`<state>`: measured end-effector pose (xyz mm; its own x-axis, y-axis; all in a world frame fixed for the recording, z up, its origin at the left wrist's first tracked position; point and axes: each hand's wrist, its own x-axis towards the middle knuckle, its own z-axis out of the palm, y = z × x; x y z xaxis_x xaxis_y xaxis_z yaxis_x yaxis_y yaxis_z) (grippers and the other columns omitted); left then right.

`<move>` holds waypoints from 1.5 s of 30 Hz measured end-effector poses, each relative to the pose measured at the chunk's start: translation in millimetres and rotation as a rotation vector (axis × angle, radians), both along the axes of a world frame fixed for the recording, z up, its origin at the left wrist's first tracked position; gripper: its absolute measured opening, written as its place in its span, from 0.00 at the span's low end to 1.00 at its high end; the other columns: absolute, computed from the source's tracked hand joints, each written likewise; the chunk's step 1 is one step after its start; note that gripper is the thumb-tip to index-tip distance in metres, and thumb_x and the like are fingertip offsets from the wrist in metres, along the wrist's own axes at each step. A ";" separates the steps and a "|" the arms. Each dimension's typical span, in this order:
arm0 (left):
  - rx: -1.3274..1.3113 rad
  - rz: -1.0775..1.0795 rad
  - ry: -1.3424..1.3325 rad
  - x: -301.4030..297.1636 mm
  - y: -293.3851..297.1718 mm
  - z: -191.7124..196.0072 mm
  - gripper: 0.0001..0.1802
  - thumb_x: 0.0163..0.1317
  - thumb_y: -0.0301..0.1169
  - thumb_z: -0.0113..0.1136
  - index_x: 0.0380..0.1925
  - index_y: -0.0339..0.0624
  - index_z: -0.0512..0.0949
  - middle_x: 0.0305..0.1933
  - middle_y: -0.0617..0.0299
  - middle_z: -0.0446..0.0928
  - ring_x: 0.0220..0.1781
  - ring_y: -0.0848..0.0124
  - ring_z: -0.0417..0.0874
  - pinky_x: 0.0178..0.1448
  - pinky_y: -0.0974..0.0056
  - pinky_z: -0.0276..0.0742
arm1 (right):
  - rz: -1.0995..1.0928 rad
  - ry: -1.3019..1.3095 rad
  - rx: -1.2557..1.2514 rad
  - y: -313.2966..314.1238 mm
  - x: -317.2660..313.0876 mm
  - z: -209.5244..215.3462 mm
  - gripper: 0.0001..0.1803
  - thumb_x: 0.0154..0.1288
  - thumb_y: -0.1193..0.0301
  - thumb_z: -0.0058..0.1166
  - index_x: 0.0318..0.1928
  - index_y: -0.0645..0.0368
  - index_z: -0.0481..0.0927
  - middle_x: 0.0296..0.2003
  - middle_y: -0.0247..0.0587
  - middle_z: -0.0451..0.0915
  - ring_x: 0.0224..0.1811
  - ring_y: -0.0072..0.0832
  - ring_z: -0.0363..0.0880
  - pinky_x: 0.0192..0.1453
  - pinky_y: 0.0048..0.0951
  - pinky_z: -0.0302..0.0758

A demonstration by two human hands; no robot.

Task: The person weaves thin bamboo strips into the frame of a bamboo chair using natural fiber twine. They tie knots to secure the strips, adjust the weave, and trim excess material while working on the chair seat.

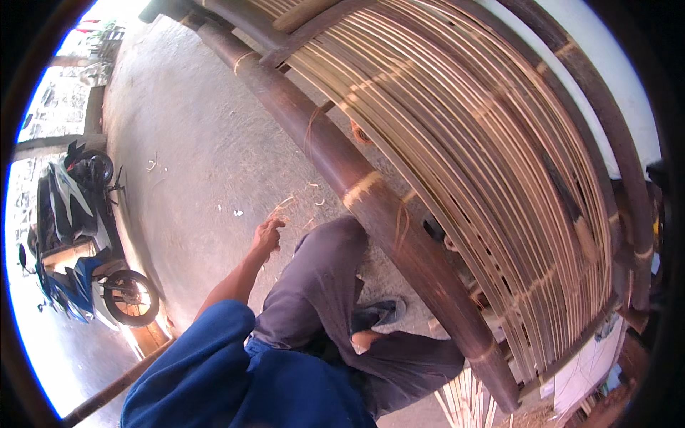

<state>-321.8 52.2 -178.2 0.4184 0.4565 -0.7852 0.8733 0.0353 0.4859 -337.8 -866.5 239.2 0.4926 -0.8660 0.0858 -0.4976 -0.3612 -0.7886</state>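
Note:
My left hand [267, 235] hangs over the floor, left of my bent knee, with its fingers curled. A few thin pale strips [284, 207] show right at the fingertips; whether they are gripped or lie on the floor behind is unclear. My right hand does not show. To my right stands a large bamboo bench [428, 278] with a thick dark brown pole along its near edge. Its slatted surface [471, 150] is made of many narrow light slats. Thin cord loops [403, 225] are wound around the pole.
Shavings and small white scraps [238, 212] lie on the grey concrete floor [185, 121]. A blue and white motorbike [93, 278] is parked at the left, beyond a low ledge. Loose pale sticks [464, 399] lie under the bench's near end. A brownish shape at the lower right is too blurred to tell.

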 end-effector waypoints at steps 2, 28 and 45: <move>0.073 -0.014 0.052 -14.4 -6.6 21.6 0.19 0.73 0.45 0.52 0.46 0.41 0.82 0.22 0.67 0.67 0.18 0.74 0.68 0.23 0.63 0.72 | -0.008 -0.092 0.247 14.6 -10.2 -12.8 0.18 0.78 0.62 0.47 0.58 0.60 0.78 0.24 0.20 0.59 0.22 0.10 0.55 0.29 0.17 0.62; 0.437 0.049 0.031 -96.8 181.3 368.2 0.17 0.71 0.43 0.50 0.42 0.44 0.82 0.25 0.65 0.69 0.23 0.73 0.71 0.23 0.62 0.71 | 0.048 1.827 0.487 451.6 -697.8 179.3 0.27 0.70 0.54 0.57 0.54 0.67 0.79 0.48 0.62 0.80 0.54 0.58 0.78 0.60 0.55 0.74; -0.581 -0.421 -0.266 -61.8 70.2 577.6 0.17 0.76 0.40 0.50 0.47 0.36 0.79 0.19 0.70 0.65 0.16 0.81 0.62 0.26 0.69 0.69 | 0.553 -0.099 0.996 728.6 -193.6 41.7 0.23 0.74 0.66 0.62 0.62 0.68 0.77 0.56 0.49 0.83 0.59 0.32 0.83 0.63 0.31 0.79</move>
